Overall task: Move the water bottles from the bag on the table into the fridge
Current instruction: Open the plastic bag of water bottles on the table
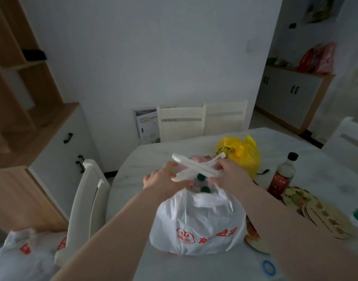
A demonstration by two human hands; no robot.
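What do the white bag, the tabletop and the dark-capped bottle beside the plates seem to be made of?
White bag: thin plastic film, slightly glossy. It crinkles, and its handles bunch into strips.
Tabletop: marble or a marble-look surface, smooth and pale with faint grey veins. I cannot tell which.
Dark-capped bottle: clear glass or hard plastic, shiny, with dark liquid showing through. The look leaves it open.

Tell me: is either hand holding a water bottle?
No, the left hand and right hand both grip the handles of the white bag.
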